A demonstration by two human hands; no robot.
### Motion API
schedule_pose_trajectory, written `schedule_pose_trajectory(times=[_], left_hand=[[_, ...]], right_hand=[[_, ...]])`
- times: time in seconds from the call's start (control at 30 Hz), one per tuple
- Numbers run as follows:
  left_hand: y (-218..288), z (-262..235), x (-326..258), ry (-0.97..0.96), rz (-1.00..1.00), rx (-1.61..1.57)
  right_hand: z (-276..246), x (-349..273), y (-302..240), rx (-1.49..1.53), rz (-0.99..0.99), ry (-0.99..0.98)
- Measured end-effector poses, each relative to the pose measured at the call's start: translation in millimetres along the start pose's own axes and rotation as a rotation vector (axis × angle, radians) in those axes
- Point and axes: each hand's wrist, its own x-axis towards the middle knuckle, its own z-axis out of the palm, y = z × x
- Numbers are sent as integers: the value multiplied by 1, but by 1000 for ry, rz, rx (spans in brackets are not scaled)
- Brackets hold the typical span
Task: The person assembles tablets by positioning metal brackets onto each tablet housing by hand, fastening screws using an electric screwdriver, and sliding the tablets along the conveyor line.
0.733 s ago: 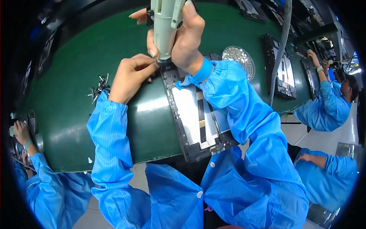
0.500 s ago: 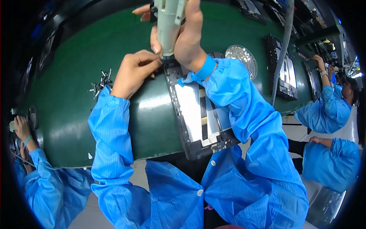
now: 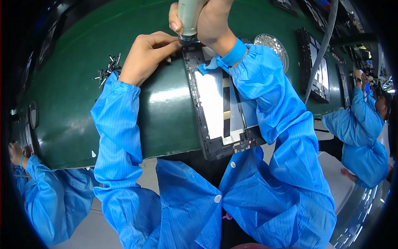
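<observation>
A black rectangular panel frame [image 3: 215, 116] with shiny silver sheets inside lies on the green belt [image 3: 74, 103], running away from me. My right hand [image 3: 211, 20] grips a grey electric screwdriver [image 3: 188, 18] held upright, its tip at the frame's far left corner. My left hand [image 3: 147, 52] rests on the belt beside that corner, its fingertips pinched against the screwdriver's tip. Whether they hold a screw is hidden. Both forearms wear blue sleeves.
A heap of dark screws [image 3: 108, 68] lies left of my left hand. A round dish of small silver parts [image 3: 273, 43] sits behind my right arm, and another black panel [image 3: 317, 70] further right. People in blue coats stand at right [image 3: 360, 128] and lower left [image 3: 49, 195]. A grey hose [image 3: 321, 45] hangs down.
The view has shifted so the hands and screwdriver sit higher in the picture. My hands stay at the same frame corner, the left fingers still at the tip.
</observation>
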Motion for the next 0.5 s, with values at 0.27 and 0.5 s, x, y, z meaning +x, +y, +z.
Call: schedule_pose_trajectory(times=[0.27, 0.5], left_hand=[[0, -3, 2, 5, -10, -8], [-5, -3, 3, 16, 9, 24]], right_hand=[[-1, 4, 4, -178, -188, -83], [8, -1, -5, -255, -2, -5]])
